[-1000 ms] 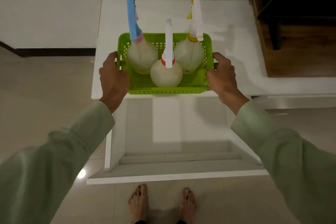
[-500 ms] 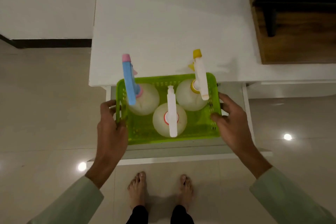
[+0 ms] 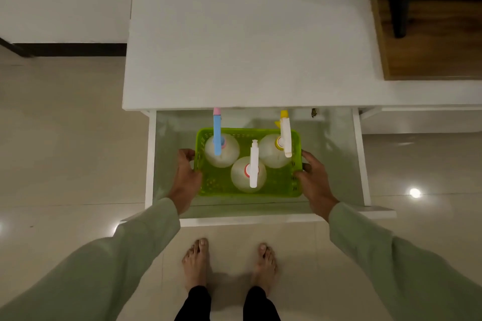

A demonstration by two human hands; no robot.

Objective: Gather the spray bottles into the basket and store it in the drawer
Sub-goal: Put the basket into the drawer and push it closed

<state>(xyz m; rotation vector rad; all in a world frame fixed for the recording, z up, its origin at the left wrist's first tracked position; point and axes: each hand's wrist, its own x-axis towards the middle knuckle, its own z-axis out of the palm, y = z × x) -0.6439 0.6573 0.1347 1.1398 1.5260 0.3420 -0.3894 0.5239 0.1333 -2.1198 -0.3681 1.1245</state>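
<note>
The green basket [image 3: 271, 185] sat inside the open white drawer [image 3: 150, 159], with bare drawer floor showing on its left, a wider strip on its right, and a narrow gap between its near wall and the drawer front. The left hand [image 3: 186, 174] gripped the basket's left wall and the right hand [image 3: 311, 177] gripped the right wall, fingers curled over the rim on each side. Whether the basket rested on the drawer floor or hung just above it could not be told.

Three spray bottles stood upright in the basket: the blue-headed bottle [image 3: 221, 150] at back left, the yellow-capped bottle [image 3: 273, 151] at back right, and the white-headed bottle [image 3: 247, 174] in front between them, all close together. The blue and yellow nozzles reached back past the basket's far rim, toward the overhanging edge of the white tabletop [image 3: 247, 34], which hid the drawer's rear part.

The floor [image 3: 65, 138] was pale glossy tile with bright light spots. Bare feet [image 3: 195, 263] stood just before the drawer front. A dark wooden piece [image 3: 430, 34] at upper right was cut off by the frame
</note>
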